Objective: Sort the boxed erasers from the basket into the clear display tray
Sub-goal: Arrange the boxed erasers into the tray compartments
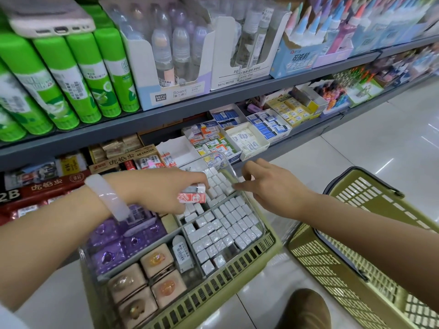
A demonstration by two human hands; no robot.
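Right now my left hand (164, 188) has its fingers curled round one red-and-white boxed eraser (192, 195), held just above the far left part of the clear display tray (260, 224), over the rows of white erasers (223, 224) already standing there. My right hand (266, 186) is loose, fingers relaxed and holding nothing, its fingertips touching the tray's far right edge, I judge to steady it.

I expect the box to be light and stiff: thin card round a firm block, smooth-printed, so a little slippery but not fragile. Taking it across the long sides, near the middle, should keep it from twisting as it drops into a gap; squeezing the ends might crush the flaps.

Counting: one boxed eraser in hand; two green baskets, one (213, 290) under the tray and one (356, 245) to the right on the floor, whose inside shows no erasers that I can see. The white erasers are dozens, too many and too blurred to number. At the tray's near left I make out five tan cases (142, 283) and several purple ones (118, 243), plus one white labelled tube (181, 255) between compartments.
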